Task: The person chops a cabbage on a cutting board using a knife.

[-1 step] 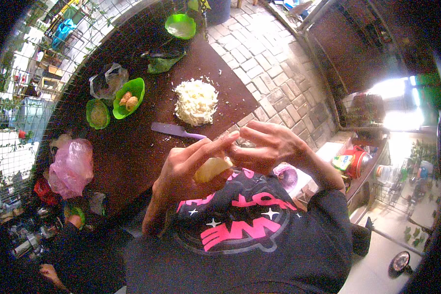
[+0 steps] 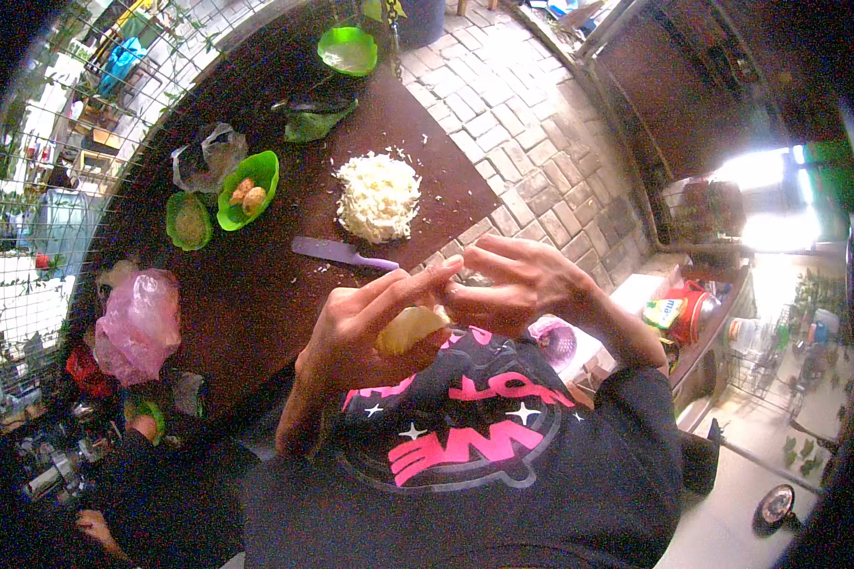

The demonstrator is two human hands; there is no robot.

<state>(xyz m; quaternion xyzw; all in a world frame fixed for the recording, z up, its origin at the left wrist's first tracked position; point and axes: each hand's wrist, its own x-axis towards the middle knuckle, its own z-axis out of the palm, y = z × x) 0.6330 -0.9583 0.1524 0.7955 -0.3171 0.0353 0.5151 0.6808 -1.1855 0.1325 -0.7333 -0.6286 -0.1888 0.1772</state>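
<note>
My left hand (image 2: 365,318) is closed around a pale yellow, rounded piece (image 2: 410,329) in front of my chest; what it is I cannot make out. Its fingertips meet those of my right hand (image 2: 527,275), whose fingers are bent together. Something pale shows between the right fingers, too hidden to name. Just beyond my left hand lies a purple knife or spatula (image 2: 337,252) on the dark brown table (image 2: 247,303). Farther off rises a heap of white shreds (image 2: 378,197), with loose bits scattered round it.
A green bowl with brownish round lumps (image 2: 249,196), a smaller green bowl (image 2: 189,224) and a clear plastic bag (image 2: 209,156) are left of the heap. Another green bowl (image 2: 346,52) is at the far end. A pink bag (image 2: 140,327) lies left, near another person's hand (image 2: 144,424).
</note>
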